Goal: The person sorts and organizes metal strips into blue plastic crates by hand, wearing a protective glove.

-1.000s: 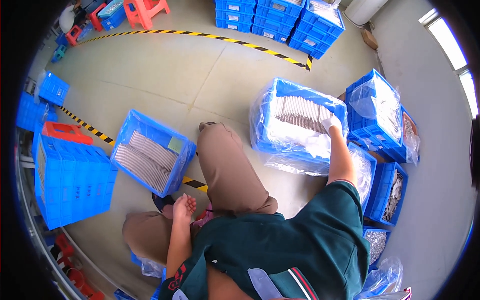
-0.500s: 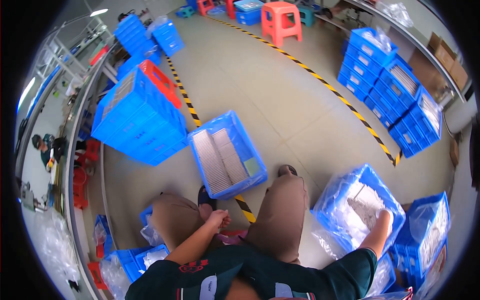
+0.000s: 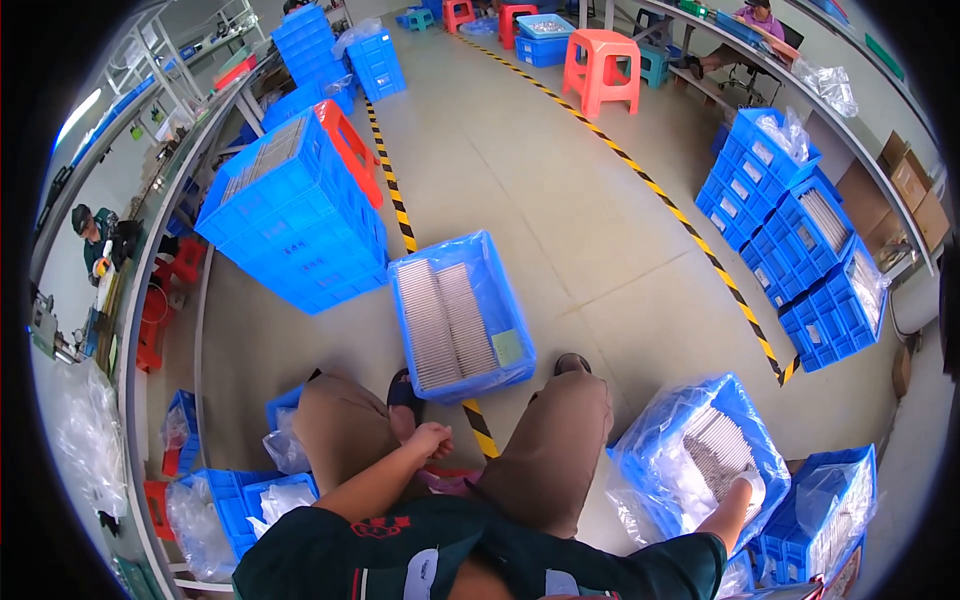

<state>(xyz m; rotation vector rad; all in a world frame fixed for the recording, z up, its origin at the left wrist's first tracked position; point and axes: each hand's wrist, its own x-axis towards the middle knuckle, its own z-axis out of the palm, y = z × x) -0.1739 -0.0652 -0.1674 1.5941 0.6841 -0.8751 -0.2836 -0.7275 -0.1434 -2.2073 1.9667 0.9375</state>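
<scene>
My left hand (image 3: 431,440) is closed and rests between my knees; whatever its curled fingers may hold is hidden. At my right side, my right hand (image 3: 744,492), with a white covering over it, reaches into a plastic-lined blue crate (image 3: 772,436). Many thin grey metal rods (image 3: 716,440) lie there, and the hand touches or hovers just over them; its fingertips are out of sight. In front of my feet stands another lined blue crate (image 3: 512,300) holding two neat rows of similar rods (image 3: 428,325), with a pale green card (image 3: 507,347) beside them.
Stacked blue crates (image 3: 300,240) stand at the left, beside a red stool (image 3: 350,155). More crate stacks (image 3: 800,240) are at the right, with another crate (image 3: 815,510) near my right elbow. Yellow-black floor tape (image 3: 640,175) runs ahead. People sit at benches on both sides.
The view has tilted up and shifted, so more of the far room shows. My right hand stays in the right crate, whose rods now look sharper. The left hand stays closed between my knees.
</scene>
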